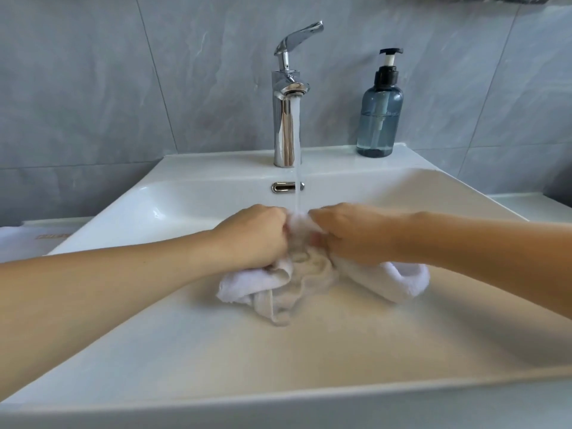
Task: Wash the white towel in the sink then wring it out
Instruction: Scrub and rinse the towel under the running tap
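**sudsy_q:** How is the white towel [312, 274] being held here, and where should it be grabbed for the wring?

**tap_lurker:** Starting at the fingers: they're mostly hidden, curled under on both sides. The left hand [253, 235] is closed into a fist on a bunch of cloth, and the right hand [349, 233] is clamped on another bunch right beside it, knuckles nearly meeting. The stream of water [297, 156] from the faucet [286, 97] is landing on the bit of cloth between them. The rest of the towel is slumped low inside the sink [185, 335], loose ends spilling out left and right under the wrists.

**sudsy_q:** So how's it expected to handle?

**tap_lurker:** Soft and floppy, no stiffness at all, and probably heavy once soaked. The middle already looks darker and wet, the outer folds look fluffier. It shouldn't be slippery, terry grips well. For wringing, it'd likely be better gathered into a rope and held further apart, one grip near each end, so a twist can be put through the whole length. A soap bottle [380, 119] is parked on the back ledge, untouched.
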The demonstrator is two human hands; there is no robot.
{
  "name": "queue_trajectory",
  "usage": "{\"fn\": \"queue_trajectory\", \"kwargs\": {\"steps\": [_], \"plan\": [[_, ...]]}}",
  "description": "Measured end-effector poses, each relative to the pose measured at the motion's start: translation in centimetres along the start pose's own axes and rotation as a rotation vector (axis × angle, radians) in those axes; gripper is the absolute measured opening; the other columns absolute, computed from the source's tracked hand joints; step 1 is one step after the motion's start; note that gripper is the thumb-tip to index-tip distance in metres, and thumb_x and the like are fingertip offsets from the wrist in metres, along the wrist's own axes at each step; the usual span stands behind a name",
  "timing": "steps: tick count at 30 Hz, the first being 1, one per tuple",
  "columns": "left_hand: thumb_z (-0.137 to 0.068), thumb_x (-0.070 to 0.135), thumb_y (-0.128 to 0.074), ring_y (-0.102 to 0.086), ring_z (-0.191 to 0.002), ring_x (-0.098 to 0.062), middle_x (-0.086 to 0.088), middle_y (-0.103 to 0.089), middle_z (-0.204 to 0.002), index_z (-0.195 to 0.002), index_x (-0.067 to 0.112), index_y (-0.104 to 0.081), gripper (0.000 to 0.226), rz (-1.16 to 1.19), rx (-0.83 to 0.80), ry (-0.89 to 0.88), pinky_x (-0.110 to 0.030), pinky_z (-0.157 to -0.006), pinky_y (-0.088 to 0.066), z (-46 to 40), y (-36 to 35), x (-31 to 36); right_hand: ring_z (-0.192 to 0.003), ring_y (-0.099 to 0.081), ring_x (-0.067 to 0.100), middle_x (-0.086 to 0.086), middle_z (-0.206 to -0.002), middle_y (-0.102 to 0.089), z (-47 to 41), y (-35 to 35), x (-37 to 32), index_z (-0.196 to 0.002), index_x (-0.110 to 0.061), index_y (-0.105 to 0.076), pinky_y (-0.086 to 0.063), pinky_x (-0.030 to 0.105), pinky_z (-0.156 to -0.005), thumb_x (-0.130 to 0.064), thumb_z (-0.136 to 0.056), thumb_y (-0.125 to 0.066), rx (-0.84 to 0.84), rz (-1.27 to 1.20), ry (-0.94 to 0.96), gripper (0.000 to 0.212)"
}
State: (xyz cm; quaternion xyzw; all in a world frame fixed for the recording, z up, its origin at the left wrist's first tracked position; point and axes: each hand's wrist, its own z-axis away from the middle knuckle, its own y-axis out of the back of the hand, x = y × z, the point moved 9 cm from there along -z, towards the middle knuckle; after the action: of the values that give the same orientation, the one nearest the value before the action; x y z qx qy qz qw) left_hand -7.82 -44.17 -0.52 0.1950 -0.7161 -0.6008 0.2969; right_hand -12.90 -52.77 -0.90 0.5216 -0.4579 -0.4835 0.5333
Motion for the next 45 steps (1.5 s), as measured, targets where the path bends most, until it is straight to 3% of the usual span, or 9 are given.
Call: {"fn": "queue_trajectory", "kwargs": {"steps": [7,12,19,24,28,32,36,41,45], "plan": [[-0.096,0.020,-0.044,-0.057,-0.077,-0.018,0.006,-0.063,-0.081,-0.080,0.023,-0.056,0.020,0.073,-0.008,-0.095,-0.030,-0.067,-0.044,0.3,-0.5,1.9,-0.096,-0.055,0.030,0.003,-0.096,-0.051,-0.5,0.4,1.8,-0.078,-0.027,-0.032,-0.046,0.041,-0.085,-0.020,-0.096,-0.044,0.069,-0.001,-0.080,0.023],[-0.088,0.018,-0.045,-0.057,-0.077,-0.023,0.001,-0.061,-0.080,-0.076,0.021,-0.055,0.015,-0.046,0.037,0.027,-0.036,-0.065,-0.047,-0.4,0.7,-0.2,-0.098,-0.054,0.030,0.009,-0.105,-0.056,0.1,0.3,0.3,-0.089,-0.018,-0.036,-0.043,0.043,-0.088,-0.028,-0.102,-0.042,0.076,-0.041,0.008,0.017],[-0.092,0.019,-0.044,-0.054,-0.076,-0.026,0.004,-0.053,-0.072,-0.068,0.020,-0.046,0.025,-0.052,0.053,0.048,-0.033,-0.060,-0.036,-0.4,0.8,-1.2,-0.093,-0.050,0.025,-0.003,-0.094,-0.045,-0.2,-0.2,-0.1,-0.080,-0.026,-0.032,-0.044,0.039,-0.086,-0.031,-0.100,-0.045,0.031,-0.017,0.006,0.024],[-0.096,0.018,-0.047,-0.045,-0.062,-0.014,0.008,-0.048,-0.064,-0.065,0.022,-0.043,0.032,0.093,0.000,-0.049,-0.030,-0.055,-0.033,0.2,-0.2,1.1,-0.102,-0.056,0.030,0.008,-0.107,-0.058,-0.6,0.4,2.6,-0.086,-0.022,-0.034,-0.044,0.039,-0.085,-0.025,-0.100,-0.042,0.057,0.026,-0.088,0.017],[-0.093,0.019,-0.045,-0.048,-0.071,-0.022,0.006,-0.052,-0.071,-0.065,0.026,-0.042,0.029,-0.110,0.036,0.078,-0.032,-0.058,-0.034,-0.2,1.4,-1.7,-0.092,-0.047,0.020,-0.002,-0.099,-0.050,-0.1,0.0,-0.1,-0.084,-0.027,-0.034,-0.041,0.036,-0.084,-0.033,-0.101,-0.044,0.030,-0.049,0.032,0.021],[-0.100,0.023,-0.049,-0.045,-0.063,-0.015,0.008,-0.046,-0.063,-0.067,0.024,-0.044,0.033,0.100,-0.047,-0.055,-0.025,-0.054,-0.032,0.4,-0.1,1.3,-0.105,-0.057,0.029,0.007,-0.112,-0.059,-0.5,0.6,2.3,-0.092,-0.022,-0.036,-0.045,0.040,-0.090,-0.025,-0.100,-0.044,0.064,0.040,-0.064,0.011],[-0.091,0.019,-0.047,-0.056,-0.081,-0.025,0.000,-0.063,-0.085,-0.072,0.026,-0.048,0.020,-0.166,-0.009,0.091,-0.032,-0.065,-0.042,0.1,1.3,-1.1,-0.091,-0.048,0.024,-0.001,-0.095,-0.050,0.1,0.5,-0.5,-0.090,-0.021,-0.037,-0.037,0.035,-0.079,-0.029,-0.101,-0.046,0.075,-0.054,0.080,0.016],[-0.101,0.037,-0.047,-0.050,-0.066,-0.018,0.005,-0.051,-0.067,-0.070,0.021,-0.045,0.035,0.078,-0.041,-0.037,-0.032,-0.058,-0.035,0.1,0.5,1.0,-0.103,-0.055,0.026,-0.005,-0.092,-0.045,-0.4,1.4,2.9,-0.094,-0.021,-0.037,-0.038,0.034,-0.079,-0.025,-0.102,-0.040,0.117,0.041,-0.080,0.009],[-0.090,0.067,-0.047,-0.061,-0.074,-0.025,-0.002,-0.063,-0.082,-0.087,0.022,-0.044,0.045,0.076,-0.049,0.256,-0.030,-0.060,-0.042,0.4,1.6,-5.1,-0.120,-0.051,0.024,-0.001,-0.129,-0.050,-0.5,1.2,1.8,-0.131,-0.021,-0.042,-0.042,0.037,-0.096,-0.020,-0.100,-0.042,0.088,0.040,-0.050,0.031]]}}
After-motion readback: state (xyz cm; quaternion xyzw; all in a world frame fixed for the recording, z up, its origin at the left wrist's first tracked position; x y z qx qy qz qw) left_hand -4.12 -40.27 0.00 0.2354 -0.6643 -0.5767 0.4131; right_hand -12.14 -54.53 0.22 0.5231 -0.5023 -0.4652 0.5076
